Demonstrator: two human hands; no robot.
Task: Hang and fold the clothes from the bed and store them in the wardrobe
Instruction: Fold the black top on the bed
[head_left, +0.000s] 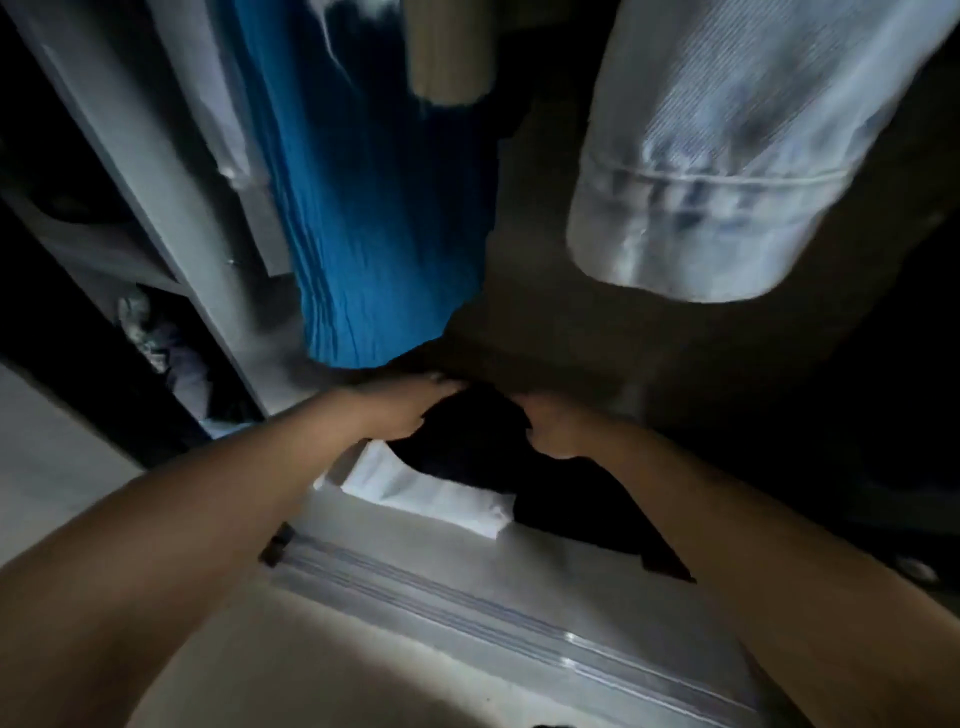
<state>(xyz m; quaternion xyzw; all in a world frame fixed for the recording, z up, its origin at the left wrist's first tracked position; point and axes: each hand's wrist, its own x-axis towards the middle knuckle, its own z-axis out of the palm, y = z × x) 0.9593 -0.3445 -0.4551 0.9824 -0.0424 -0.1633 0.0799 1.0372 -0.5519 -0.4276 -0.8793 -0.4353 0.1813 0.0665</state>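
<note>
Both hands reach into the wardrobe (171, 218): the left hand (395, 410) and right hand (550, 426) each seem to grip the dark folded garment (483, 441), though the gloom hides the fingers. It sits on the wardrobe floor, partly over one white folded piece (431, 493). Above hang one blue garment (374, 208) and one pale denim garment (727, 156). Storage looks well underway; whatever is left on the bed is out of view.

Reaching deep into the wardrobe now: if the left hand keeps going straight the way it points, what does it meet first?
Probably the hem of the blue garment, hanging just beyond the left hand; depth there is dark and unclear.
</note>
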